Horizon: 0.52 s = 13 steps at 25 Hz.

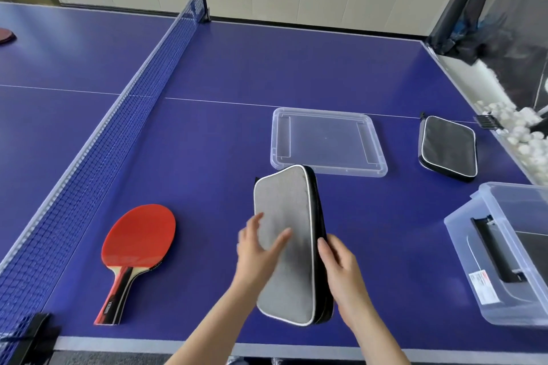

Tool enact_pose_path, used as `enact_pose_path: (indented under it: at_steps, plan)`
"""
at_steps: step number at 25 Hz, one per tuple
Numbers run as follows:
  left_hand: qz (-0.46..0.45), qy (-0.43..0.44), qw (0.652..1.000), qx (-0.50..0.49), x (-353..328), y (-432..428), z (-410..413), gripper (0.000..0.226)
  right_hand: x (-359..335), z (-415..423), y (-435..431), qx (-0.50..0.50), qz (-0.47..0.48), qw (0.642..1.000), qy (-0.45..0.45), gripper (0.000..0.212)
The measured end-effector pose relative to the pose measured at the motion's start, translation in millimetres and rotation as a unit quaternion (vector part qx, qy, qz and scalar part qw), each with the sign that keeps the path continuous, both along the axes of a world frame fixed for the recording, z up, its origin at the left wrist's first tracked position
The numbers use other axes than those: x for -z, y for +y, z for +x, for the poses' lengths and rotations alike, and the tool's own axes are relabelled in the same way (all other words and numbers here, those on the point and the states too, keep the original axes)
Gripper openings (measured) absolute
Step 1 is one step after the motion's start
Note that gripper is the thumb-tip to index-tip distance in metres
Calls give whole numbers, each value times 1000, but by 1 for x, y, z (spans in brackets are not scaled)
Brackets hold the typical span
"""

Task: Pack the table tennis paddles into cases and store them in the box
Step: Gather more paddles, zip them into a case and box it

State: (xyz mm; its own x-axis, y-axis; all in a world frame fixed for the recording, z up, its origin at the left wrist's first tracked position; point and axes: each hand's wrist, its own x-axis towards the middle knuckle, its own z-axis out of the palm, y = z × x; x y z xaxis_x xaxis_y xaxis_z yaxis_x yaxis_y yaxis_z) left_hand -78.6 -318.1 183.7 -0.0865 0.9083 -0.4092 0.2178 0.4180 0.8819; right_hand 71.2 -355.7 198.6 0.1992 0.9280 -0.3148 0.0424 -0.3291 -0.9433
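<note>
A grey paddle case (pixel 289 216) with black zipper edge and white piping stands tilted on the blue table, held between both hands. My left hand (pixel 256 249) lies against its grey face with fingers spread and straight. My right hand (pixel 341 270) grips its black zipper edge. A red paddle (pixel 138 238) with a wooden handle lies flat to the left, near the net. A second, black case (pixel 447 148) lies flat at the right. The clear plastic box (pixel 465 234) stands at the right edge with a dark object inside.
The clear box lid (pixel 327 142) lies flat behind the grey case. The net (pixel 118 127) runs diagonally at left. Another paddle (pixel 6 35) lies at the far left beyond the net. White balls (pixel 522 133) fill a catch net off the table's right side.
</note>
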Motion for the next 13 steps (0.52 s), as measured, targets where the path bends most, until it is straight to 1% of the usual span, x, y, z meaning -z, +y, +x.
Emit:
enact_pose_path:
  at_steps: [2,3,8,11,13]
  plan:
    - [-20,-89,995,43,-14,-10,30,60,-2,-7,-7,-5,20,1000,-18,18]
    - [-20,-103,993,47,-16,-12,40,58,-3,-9,-10,-4,23,1000,-15,18]
    - [-14,-97,994,39,-10,-13,45,53,-1,-4,-18,0,39,999,-12,21]
    - [-9,-125,992,28,-11,-13,34,48,-1,8,-18,-13,56,998,-37,20]
    - [6,-153,988,5,-12,-11,20,39,0,23,-15,-6,63,996,-65,17]
